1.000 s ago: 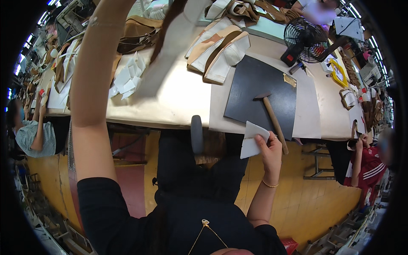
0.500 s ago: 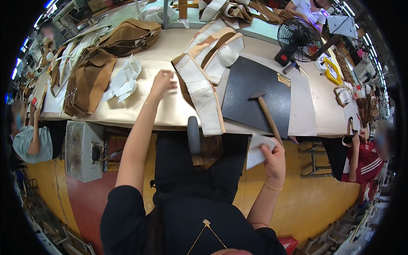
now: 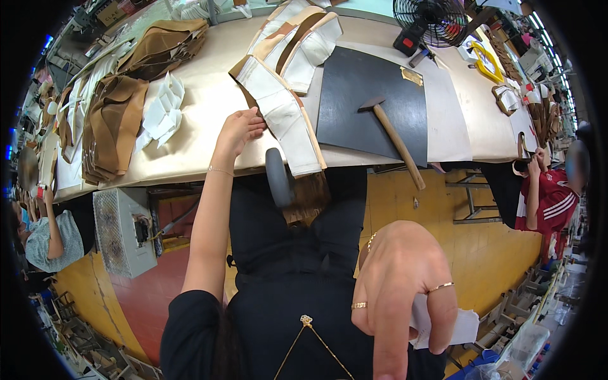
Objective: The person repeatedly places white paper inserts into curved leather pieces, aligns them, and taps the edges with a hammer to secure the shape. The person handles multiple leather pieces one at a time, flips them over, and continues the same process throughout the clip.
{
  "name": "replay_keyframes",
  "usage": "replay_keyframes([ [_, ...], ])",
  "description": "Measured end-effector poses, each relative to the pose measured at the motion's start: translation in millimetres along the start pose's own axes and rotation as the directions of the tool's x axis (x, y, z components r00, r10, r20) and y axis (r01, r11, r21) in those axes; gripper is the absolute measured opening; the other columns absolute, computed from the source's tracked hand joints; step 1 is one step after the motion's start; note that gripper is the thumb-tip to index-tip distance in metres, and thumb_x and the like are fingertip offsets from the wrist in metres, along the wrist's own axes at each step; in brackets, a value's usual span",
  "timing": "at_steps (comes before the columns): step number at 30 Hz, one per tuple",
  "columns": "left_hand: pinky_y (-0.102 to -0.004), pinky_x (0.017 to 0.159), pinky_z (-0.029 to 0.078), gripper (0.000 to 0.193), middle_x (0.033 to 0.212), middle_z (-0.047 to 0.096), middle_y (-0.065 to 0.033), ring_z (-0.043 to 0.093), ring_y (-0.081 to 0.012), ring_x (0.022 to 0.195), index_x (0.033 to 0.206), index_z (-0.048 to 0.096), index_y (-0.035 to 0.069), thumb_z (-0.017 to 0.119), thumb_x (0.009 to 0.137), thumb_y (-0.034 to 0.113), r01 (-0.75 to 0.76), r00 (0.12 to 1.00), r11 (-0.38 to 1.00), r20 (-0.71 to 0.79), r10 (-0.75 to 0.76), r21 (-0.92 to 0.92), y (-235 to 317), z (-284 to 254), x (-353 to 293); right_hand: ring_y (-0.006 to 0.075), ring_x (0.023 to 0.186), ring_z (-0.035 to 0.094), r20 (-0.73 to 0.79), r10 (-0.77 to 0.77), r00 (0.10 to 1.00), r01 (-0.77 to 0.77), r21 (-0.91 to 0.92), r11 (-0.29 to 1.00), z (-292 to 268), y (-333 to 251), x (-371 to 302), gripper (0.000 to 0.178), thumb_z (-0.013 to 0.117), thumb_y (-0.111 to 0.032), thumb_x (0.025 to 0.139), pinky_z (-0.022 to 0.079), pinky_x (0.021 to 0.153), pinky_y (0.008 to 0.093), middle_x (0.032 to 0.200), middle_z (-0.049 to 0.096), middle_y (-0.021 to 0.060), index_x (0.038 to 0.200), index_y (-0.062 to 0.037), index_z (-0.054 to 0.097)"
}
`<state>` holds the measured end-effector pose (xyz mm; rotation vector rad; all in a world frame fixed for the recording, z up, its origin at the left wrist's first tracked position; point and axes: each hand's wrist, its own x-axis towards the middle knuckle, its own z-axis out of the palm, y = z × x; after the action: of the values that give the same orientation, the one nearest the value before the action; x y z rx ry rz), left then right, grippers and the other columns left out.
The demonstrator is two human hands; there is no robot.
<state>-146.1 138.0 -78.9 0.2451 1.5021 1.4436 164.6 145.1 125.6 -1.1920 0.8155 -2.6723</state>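
My left hand (image 3: 240, 131) rests near the table's front edge, its fingers stretched out and holding nothing. Its fingertips are at the left edge of a long brown leather strip with white backing (image 3: 285, 117). More pale-backed leather pieces (image 3: 315, 47) lie behind that strip. Raised close to the camera, my right hand (image 3: 405, 285) has its index finger extended. A thin white paper-like sheet (image 3: 464, 327) is held in its curled fingers, which partly hide it. On a black board (image 3: 345, 107) lies a wooden-handled hammer (image 3: 394, 138), its handle projecting past the table's front edge.
Crumpled white sheets (image 3: 166, 113) and brown leather stacks (image 3: 114, 126) are on the left. A black fan (image 3: 430, 19), a second hammer (image 3: 421, 58) and a yellow ring-shaped tool (image 3: 486, 63) stand or lie at right. A grey rounded arm (image 3: 277, 177) rises before the table. People work at both sides.
My right hand has come up and closer to the camera, still with the white sheet. My left hand has settled by the leather strip. The view has shifted, moving the table upward.
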Motion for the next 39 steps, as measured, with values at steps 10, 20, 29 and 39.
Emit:
replay_keyframes([
  [10,-0.0345,0.076,0.056,0.039,0.098,0.065,-0.0159,0.064,-0.0234,0.083,0.111,0.056,-0.007,0.072,0.093,0.023,0.006,0.998,0.993,0.064,0.001,-0.118,-2.9,18.8,6.4,0.0188,0.066,0.059,0.074,0.028,0.997,-0.028,0.005,1.0,-2.5,0.0,-2.9,0.028,0.078,0.001,0.077,0.048,0.059,0.0286,0.123,0.06,0.0287,0.103,0.0074,0.07],
  [20,-0.0362,0.093,0.054,0.034,0.113,0.065,-0.0121,0.063,-0.0205,0.108,0.121,0.057,-0.003,0.067,0.095,0.018,0.048,0.974,0.915,0.221,0.046,-0.401,18.5,51.3,-31.2,0.0182,0.066,0.062,0.167,0.028,0.986,-0.025,-0.024,0.999,3.0,-1.9,-2.6,0.024,0.076,-0.001,0.082,0.051,0.061,0.0283,0.124,0.058,0.0306,0.104,0.0062,0.07],
  [29,-0.033,0.097,0.051,0.035,0.121,0.066,-0.0108,0.063,-0.0173,0.111,0.129,0.056,-0.003,0.06,0.099,0.014,-0.106,0.936,0.909,0.268,0.228,-0.404,-11.9,52.0,-133.4,0.0179,0.08,0.066,-0.701,-0.523,0.484,0.159,-0.517,0.841,-40.3,23.8,-54.8,0.02,0.073,-0.017,0.091,0.054,0.07,0.0295,0.105,0.066,0.014,0.1,0.0004,0.069],
  [39,-0.0326,0.092,0.054,0.031,0.115,0.069,-0.0079,0.067,-0.0145,0.101,0.126,0.06,-0.001,0.061,0.1,0.016,-0.002,0.941,0.928,0.314,0.127,-0.371,-61.6,42.1,-167.2,0.0071,0.081,0.062,-0.809,-0.587,0.039,-0.502,-0.524,0.688,-84.3,68.8,-76.6,0.023,0.077,-0.016,0.089,0.051,0.074,0.0229,0.091,0.07,0.0037,0.103,0.0013,0.069],
])
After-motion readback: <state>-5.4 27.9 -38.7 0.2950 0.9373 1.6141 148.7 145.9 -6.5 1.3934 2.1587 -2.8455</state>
